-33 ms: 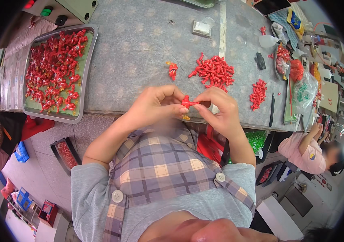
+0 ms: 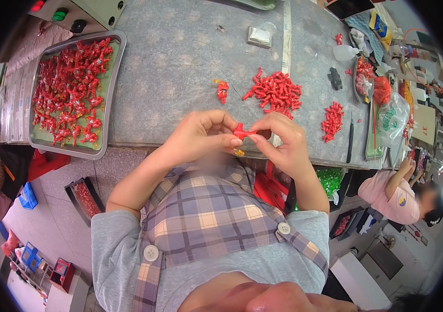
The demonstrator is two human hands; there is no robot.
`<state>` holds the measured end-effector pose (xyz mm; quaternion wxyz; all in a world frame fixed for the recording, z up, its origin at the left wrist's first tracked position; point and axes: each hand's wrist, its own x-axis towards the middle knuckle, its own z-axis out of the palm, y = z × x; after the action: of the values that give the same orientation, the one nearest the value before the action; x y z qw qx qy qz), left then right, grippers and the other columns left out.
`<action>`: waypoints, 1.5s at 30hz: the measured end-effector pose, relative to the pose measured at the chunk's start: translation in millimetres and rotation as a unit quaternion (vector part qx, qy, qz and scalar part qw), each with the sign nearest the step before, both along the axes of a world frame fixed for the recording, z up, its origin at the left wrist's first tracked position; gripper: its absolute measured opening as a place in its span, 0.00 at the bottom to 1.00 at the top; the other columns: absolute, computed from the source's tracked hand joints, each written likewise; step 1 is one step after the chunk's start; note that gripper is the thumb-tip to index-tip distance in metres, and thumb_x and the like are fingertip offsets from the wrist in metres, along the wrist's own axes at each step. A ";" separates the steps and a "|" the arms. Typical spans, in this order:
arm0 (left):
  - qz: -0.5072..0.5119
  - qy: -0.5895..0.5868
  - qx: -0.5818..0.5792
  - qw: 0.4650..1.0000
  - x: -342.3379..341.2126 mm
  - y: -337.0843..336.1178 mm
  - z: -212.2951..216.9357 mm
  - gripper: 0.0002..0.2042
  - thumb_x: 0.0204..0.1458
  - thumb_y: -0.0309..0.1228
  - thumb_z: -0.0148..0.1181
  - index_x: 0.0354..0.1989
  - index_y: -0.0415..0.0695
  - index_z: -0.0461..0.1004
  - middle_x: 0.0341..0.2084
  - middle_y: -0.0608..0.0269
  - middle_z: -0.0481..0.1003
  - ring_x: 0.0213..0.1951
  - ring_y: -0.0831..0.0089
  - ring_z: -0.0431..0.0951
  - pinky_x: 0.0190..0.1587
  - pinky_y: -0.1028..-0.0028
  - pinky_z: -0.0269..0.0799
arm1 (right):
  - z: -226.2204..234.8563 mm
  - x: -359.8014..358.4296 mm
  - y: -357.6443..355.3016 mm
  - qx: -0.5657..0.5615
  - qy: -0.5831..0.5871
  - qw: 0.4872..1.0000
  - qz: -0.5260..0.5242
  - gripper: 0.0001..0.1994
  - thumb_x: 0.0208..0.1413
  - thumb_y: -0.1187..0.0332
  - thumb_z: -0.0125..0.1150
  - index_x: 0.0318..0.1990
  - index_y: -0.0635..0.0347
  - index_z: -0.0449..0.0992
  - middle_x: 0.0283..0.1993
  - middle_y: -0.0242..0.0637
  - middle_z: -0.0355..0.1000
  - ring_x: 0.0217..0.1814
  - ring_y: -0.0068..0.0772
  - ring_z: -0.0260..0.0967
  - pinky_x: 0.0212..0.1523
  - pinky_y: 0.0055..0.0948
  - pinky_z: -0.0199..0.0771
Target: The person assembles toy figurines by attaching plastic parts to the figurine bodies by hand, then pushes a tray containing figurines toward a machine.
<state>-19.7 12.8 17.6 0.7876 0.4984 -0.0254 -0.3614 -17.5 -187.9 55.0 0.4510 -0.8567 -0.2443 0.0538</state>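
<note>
Just over the table's near edge, my left hand (image 2: 198, 134) pinches a small red plastic toy figure (image 2: 239, 131) between thumb and fingertips. A yellow translucent bit shows below those fingers. From the other side my right hand (image 2: 285, 140) grips a thin red piece that meets the figure; my fingertips hide the joint. Beyond my hands lies another red figure with a yellow end (image 2: 222, 92). A heap of red limb-like parts (image 2: 276, 91) sits to its right, and a smaller pile of red parts (image 2: 332, 121) is farther right.
At the left, a metal tray (image 2: 113, 93) holds many red figures. A knife-like tool (image 2: 351, 138) lies right of the small pile, with a black part (image 2: 334, 79) above it. A white squeeze bottle (image 2: 345, 52) lies farther back. A co-worker (image 2: 393, 200) sits at the right.
</note>
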 end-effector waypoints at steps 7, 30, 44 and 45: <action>-0.052 0.073 -0.066 0.994 2.5 0.2 -7.2 0.07 0.49 0.26 0.58 0.34 0.37 0.70 0.28 0.62 0.76 0.31 0.81 0.75 0.33 0.81 0.72 | 12.0 8.1 -5.2 -0.020 0.139 0.989 0.039 0.06 0.45 0.72 0.61 0.29 0.62 0.70 0.24 0.35 0.67 0.26 0.31 0.67 0.28 0.26 0.65; 0.069 -0.508 0.173 0.841 1.4 1.4 -4.0 0.09 0.36 0.25 0.64 0.28 0.42 0.73 0.24 0.61 0.75 0.28 0.63 0.75 0.30 0.70 0.69 | -5.7 1.7 -1.8 -0.207 -0.330 0.909 0.148 0.06 0.39 0.68 0.54 0.21 0.53 0.63 0.18 0.28 0.54 0.23 0.26 0.58 0.23 0.26 0.56; -0.061 -0.163 0.108 0.979 -3.7 7.2 -0.9 0.07 0.43 0.26 0.63 0.31 0.40 0.74 0.25 0.66 0.76 0.32 0.79 0.76 0.35 0.78 0.70 | -8.8 -5.7 0.3 -0.164 -0.169 0.960 0.153 0.08 0.37 0.71 0.57 0.21 0.55 0.62 0.16 0.29 0.58 0.20 0.30 0.62 0.20 0.30 0.61; -0.073 -0.153 0.107 0.980 -2.6 7.6 -1.4 0.07 0.44 0.26 0.62 0.31 0.40 0.74 0.25 0.67 0.76 0.32 0.80 0.76 0.36 0.78 0.71 | -10.1 -5.9 0.8 -0.158 -0.164 0.962 0.153 0.08 0.37 0.71 0.58 0.22 0.55 0.62 0.16 0.29 0.58 0.20 0.31 0.62 0.20 0.31 0.61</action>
<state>-22.4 20.4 16.2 0.6878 0.6261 -0.1426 -0.3383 -23.4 -187.1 44.9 0.2498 -0.8669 -0.4309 0.0191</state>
